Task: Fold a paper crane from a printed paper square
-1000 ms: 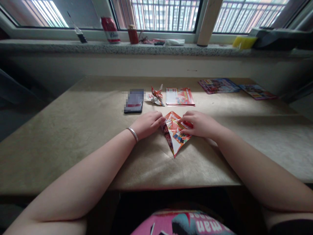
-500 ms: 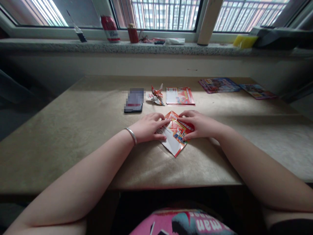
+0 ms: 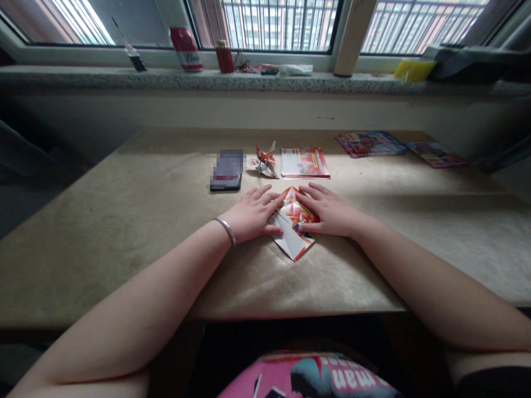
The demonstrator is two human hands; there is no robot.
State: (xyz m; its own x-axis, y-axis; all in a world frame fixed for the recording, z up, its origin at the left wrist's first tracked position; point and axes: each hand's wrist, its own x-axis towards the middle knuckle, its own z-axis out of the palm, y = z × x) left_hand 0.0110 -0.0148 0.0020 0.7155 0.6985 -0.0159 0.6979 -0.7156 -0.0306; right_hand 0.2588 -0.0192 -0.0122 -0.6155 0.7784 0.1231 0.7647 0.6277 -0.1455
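A folded piece of red printed paper [image 3: 293,229] lies on the beige table [image 3: 124,221] in front of me, with a white flap showing on its left. My left hand [image 3: 253,214], with a silver bracelet on the wrist, lies flat on the paper's left side with fingers spread. My right hand [image 3: 327,210] presses flat on the right side, fingers stretched out toward the left hand. Both hands hold the paper down against the table.
Behind the paper lie a dark phone [image 3: 226,171], a finished folded paper figure [image 3: 264,161] and a stack of red leaflets [image 3: 304,162]. More booklets [image 3: 370,143] sit at the far right. A red can [image 3: 186,49] and small items stand on the windowsill.
The paper's left flap has been folded over, so it now shows white. Both hands went from pinching the paper to lying flat on it with fingers spread.
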